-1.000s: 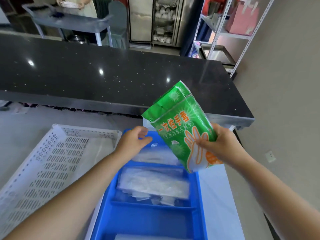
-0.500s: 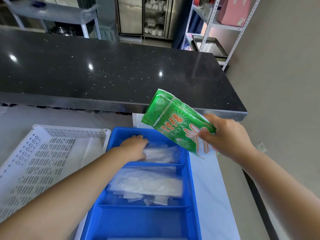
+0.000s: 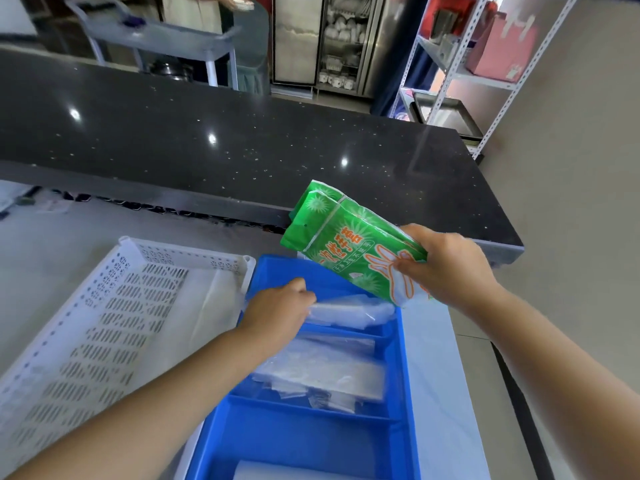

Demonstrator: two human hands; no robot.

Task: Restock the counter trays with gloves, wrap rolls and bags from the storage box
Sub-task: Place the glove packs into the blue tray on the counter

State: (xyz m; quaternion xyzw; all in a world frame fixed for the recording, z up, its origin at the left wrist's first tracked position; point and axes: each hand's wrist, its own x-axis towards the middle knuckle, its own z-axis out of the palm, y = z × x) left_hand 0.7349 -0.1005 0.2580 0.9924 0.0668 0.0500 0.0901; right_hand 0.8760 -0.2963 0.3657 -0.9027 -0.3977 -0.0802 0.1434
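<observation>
My right hand [image 3: 446, 268] grips a green pack of disposable gloves [image 3: 346, 240] by its lower end, tilted above the far right corner of the blue divided tray [image 3: 407, 375]. My left hand [image 3: 280, 311] reaches into the tray's far compartment and holds the clear plastic packet [image 3: 349, 311] lying there; its fingertips are hidden. The middle compartment holds more clear bags [image 3: 329, 368]. A white roll [image 3: 277, 471] shows in the nearest compartment at the bottom edge.
A white perforated basket [image 3: 114, 306] stands left of the blue tray on the pale counter. A raised black stone counter [image 3: 242, 143] runs behind. Metal shelving [image 3: 467, 64] stands at the back right, and a person stands by a grey cart [image 3: 156, 32] at the back.
My left hand went down from above the tray into the far compartment onto the clear packet. My right hand lowered and tilted the green glove pack closer to the tray.
</observation>
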